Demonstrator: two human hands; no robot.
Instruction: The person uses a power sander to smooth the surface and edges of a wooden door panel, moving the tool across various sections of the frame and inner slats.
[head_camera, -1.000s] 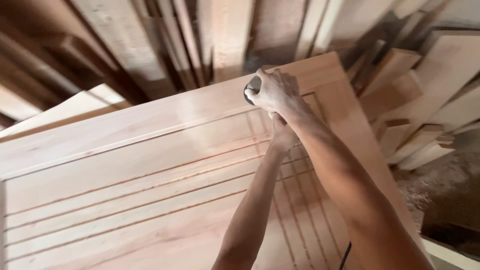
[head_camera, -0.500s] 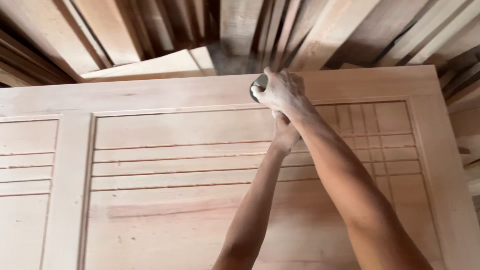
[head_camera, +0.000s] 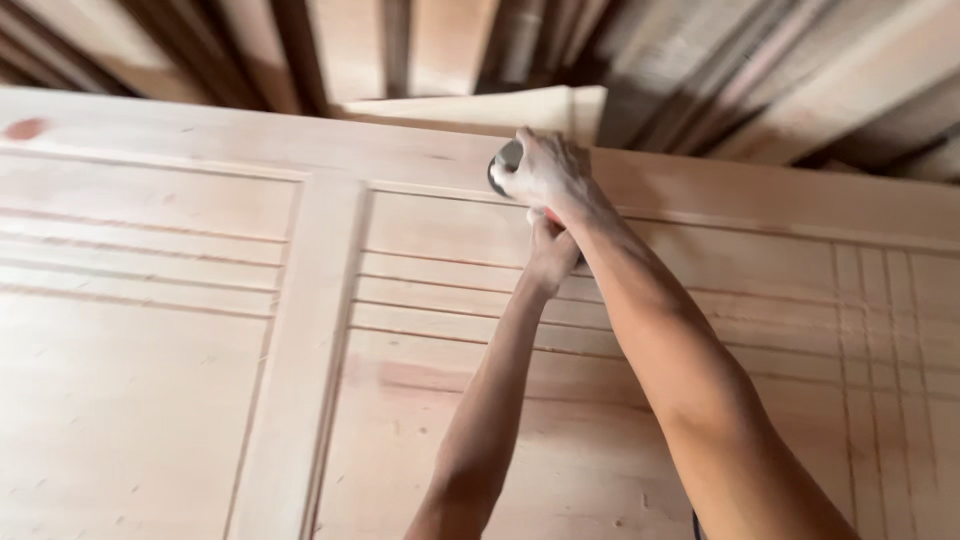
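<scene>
A pale wooden door (head_camera: 200, 330) with grooved panels lies flat under both my arms. My right hand (head_camera: 545, 172) presses down on the round grey head of a small power sander (head_camera: 505, 163) near the door's far rail. Just behind it, my left hand (head_camera: 552, 250) grips the rear of the same tool, whose body is mostly hidden by my fingers. Both arms stretch out over the right panel.
Beyond the door's far edge, many wooden planks and boards (head_camera: 430, 50) lean in a stack. One light board (head_camera: 480, 108) lies just behind the sander. A reddish knot mark (head_camera: 25, 128) shows at the door's far left.
My hands and the sander have moved left along the far rail. The view has shifted with them, so the vertical middle stile sits nearer the centre.
</scene>
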